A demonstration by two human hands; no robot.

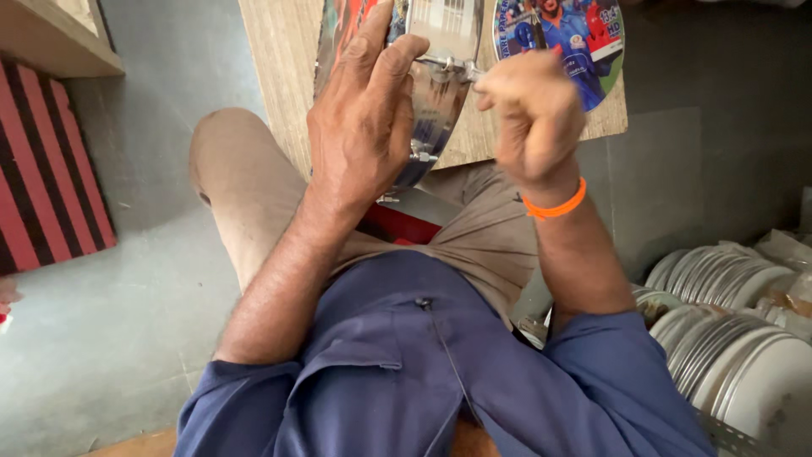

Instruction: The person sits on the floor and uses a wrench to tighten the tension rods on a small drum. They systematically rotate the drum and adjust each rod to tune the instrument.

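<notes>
My left hand (365, 110) is wrapped over a shiny round metal lid (437, 101), holding it tilted above a low wooden board (275, 51). My right hand (534, 114), with an orange band on the wrist, is closed around a thin dark-handled tool (536, 30) whose tip meets a small metal fitting at the lid's rim. A second round disc with a colourful printed picture (584, 38) lies flat on the board just behind my right hand.
I sit with my knees apart on a grey floor (110, 322). Rows of white round plates (744, 338) stand on edge at the lower right. A red and black striped mat (42, 169) lies at the left, under a wooden ledge (51, 34).
</notes>
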